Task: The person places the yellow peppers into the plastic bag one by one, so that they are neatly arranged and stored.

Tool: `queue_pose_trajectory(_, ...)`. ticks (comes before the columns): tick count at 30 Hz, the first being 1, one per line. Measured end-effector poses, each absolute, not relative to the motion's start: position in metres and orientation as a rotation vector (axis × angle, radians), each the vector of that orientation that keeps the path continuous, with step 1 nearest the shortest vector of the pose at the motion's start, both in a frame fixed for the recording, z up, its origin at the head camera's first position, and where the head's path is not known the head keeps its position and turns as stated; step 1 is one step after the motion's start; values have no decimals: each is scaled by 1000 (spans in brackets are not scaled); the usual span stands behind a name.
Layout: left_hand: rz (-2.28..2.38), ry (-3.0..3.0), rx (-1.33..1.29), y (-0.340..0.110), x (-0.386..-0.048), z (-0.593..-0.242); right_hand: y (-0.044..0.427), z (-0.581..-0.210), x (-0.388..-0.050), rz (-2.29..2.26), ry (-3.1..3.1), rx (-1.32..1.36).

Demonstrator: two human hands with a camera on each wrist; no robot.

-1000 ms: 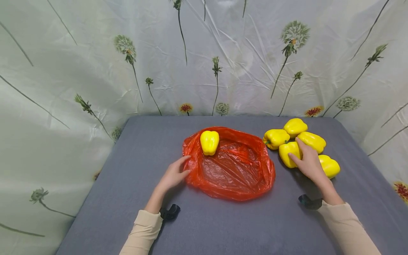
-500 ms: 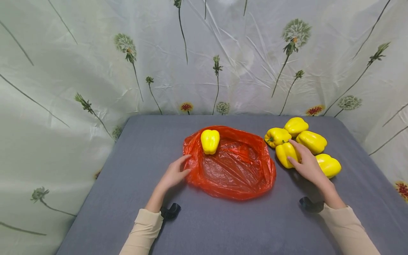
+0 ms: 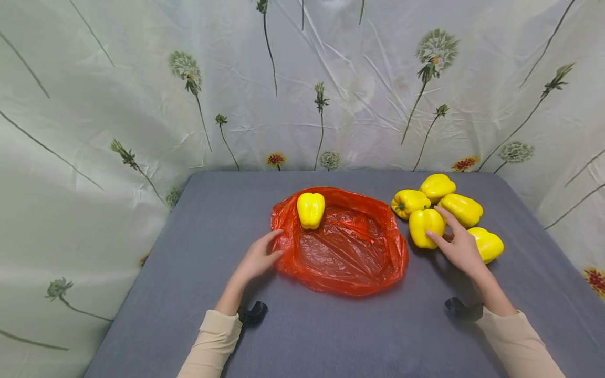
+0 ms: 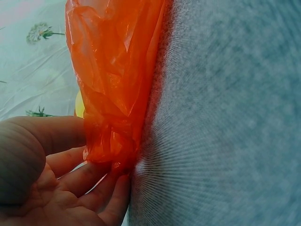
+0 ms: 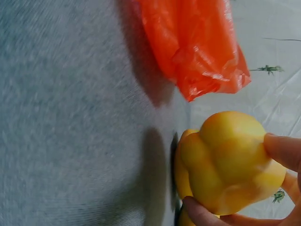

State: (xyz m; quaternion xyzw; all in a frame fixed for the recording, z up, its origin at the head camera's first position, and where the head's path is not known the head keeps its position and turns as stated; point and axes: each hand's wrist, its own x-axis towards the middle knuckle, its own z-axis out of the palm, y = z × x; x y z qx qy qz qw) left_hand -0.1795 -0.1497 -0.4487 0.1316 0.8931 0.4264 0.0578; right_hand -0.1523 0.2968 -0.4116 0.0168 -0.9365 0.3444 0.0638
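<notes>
A red plastic bag [image 3: 350, 286] lies spread open on the table, its rim rolled into a wide ring. Inside its back left part stands a yellow bell pepper [image 3: 311, 211]. At the bag's left side my left hand [image 3: 257, 257] rests against the plastic; in the left wrist view its fingers [image 4: 89, 181] are loosely extended along the bag. My right hand [image 3: 460, 249] holds another yellow bell pepper [image 3: 425, 229] between thumb and fingers, to the right of the bag. In the right wrist view this pepper [image 5: 230, 165] shows its lobed end and seems slightly above the table.
Several more yellow bell peppers [image 3: 460, 210] lie grouped behind and beside my right hand, one [image 3: 489, 245] just to its right. The table [image 3: 331, 336] has a grey cloth cover. A flower-printed curtain [image 3: 368, 131] hangs along the back and sides.
The bell pepper in my right hand has shifted slightly left and turned, so its stem is no longer visible. My left hand and the bag stay put.
</notes>
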Motion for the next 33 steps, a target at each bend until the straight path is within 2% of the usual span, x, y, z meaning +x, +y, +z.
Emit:
queue_pose_trajectory(15,1297,2714,398,-150,-179,-451,280,-395,-145,1185,-2711,-50)
queue_pose_trajectory(33,1305,2703,399,-149,-178,-448,251,-386,-147,1280,-2640,100)
